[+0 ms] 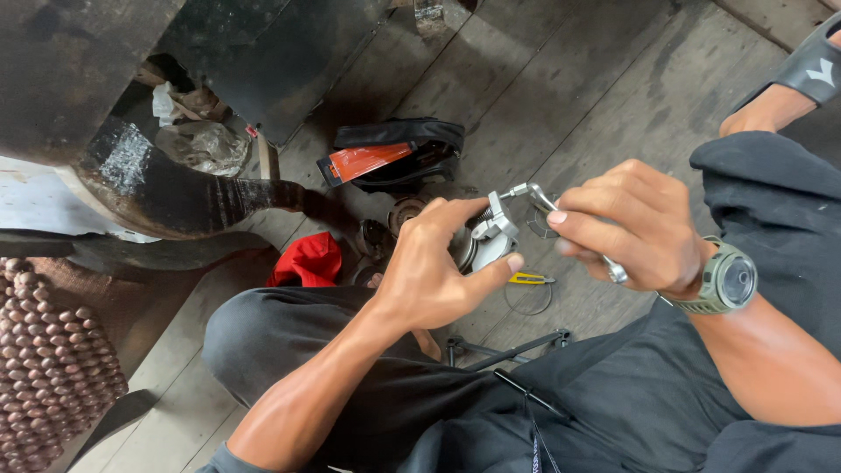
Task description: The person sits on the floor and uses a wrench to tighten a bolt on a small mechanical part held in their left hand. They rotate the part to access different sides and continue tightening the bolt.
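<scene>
Left hand (429, 271) grip closed on round metal part (484, 243); right hand (635, 223) grip pinched on small wrench (561, 219) just right of it. Best: steady the part, keep wrench seated square. Red cloth (308, 260) left, on floor.

Bare planks (561, 79) ahead open — black pouch (399, 151), red cloth (308, 260) crowd left.

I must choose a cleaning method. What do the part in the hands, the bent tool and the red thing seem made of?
Round part: bare silvery metal, dull shine. Bent tool: brighter polished metal, probably steel. Red thing: soft cloth, judging by its folds.
</scene>
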